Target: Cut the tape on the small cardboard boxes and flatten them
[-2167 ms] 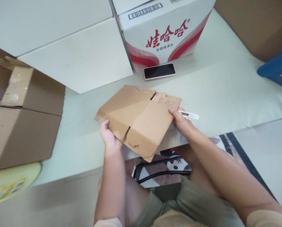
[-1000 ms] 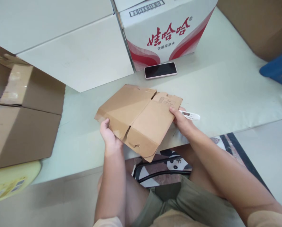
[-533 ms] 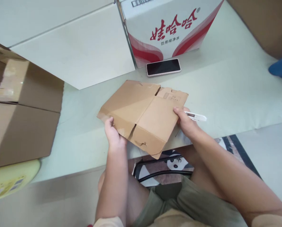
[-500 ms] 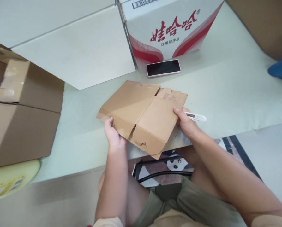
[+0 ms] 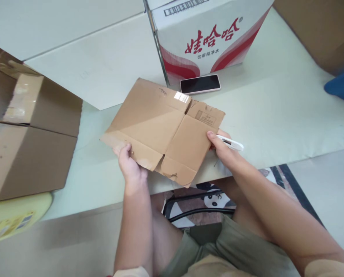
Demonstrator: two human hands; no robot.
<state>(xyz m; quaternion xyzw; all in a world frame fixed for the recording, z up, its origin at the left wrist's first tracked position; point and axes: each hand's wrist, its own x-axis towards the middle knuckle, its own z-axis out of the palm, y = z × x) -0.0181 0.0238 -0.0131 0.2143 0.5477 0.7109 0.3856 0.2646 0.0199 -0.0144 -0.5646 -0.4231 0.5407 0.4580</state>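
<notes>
We hold 1 cardboard piece [image 5: 151, 119] over the tabletop [image 5: 281, 127], left hand [image 5: 129, 164] at its near edge, right hand [image 5: 224, 151] also gripping a white tool [image 5: 232, 143]. Behind, a phone [image 5: 200, 84] and printed carton [image 5: 212, 46] crowd us; brown boxes [image 5: 41, 154] flank our left.

Matt brown cardboard, creased and ragged along its near edge, forms the flattened carton [image 5: 148, 123] at centre; the slim handheld tool [image 5: 233, 144] at right looks like smooth white plastic. Beyond, a smartphone [image 5: 200, 84] shows a glossy black screen. Shiny packing tape [image 5: 20, 92] crosses matt cardboard at left. The pale table cover [image 5: 287, 111] (cloth or vinyl, unclear) has a soft sheen.
</notes>
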